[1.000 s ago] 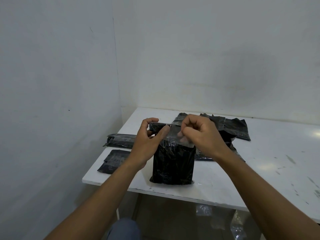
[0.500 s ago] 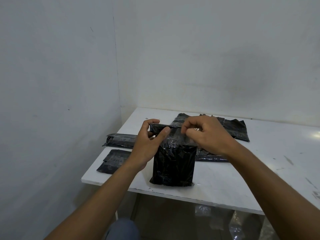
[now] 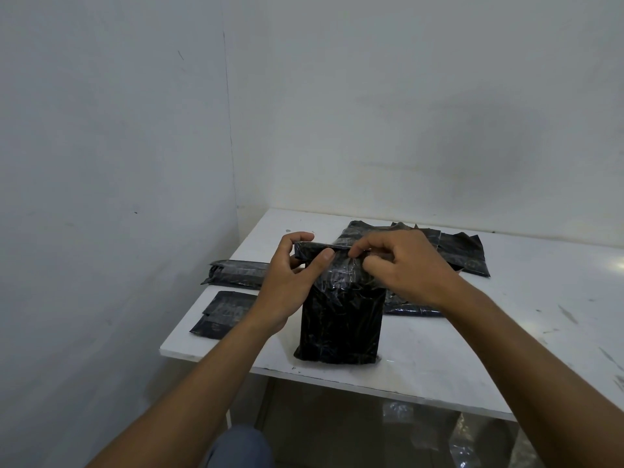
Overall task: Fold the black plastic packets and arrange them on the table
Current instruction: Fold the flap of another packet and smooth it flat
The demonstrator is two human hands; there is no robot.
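Observation:
A black plastic packet (image 3: 341, 325) lies lengthwise near the front edge of the white table (image 3: 472, 332), its far end rolled over into a fold. My left hand (image 3: 290, 282) grips the left end of that fold, thumb on top. My right hand (image 3: 401, 265) pinches the fold's right part with fingers curled over it. Two folded packets lie at the table's left: one long roll (image 3: 236, 272) and one flat piece (image 3: 223, 314). A pile of unfolded black packets (image 3: 462, 253) spreads behind my hands, partly hidden.
Grey walls meet in a corner just behind and left of the table. The table's left and front edges are close to the packets. Clear plastic bags (image 3: 472, 437) lie on the floor under the table. My knee (image 3: 239, 447) shows below the front edge.
My right hand has slid down and left along the fold, pressing the rolled end lower onto the packet. The left hand has kept its grip at the fold's left end.

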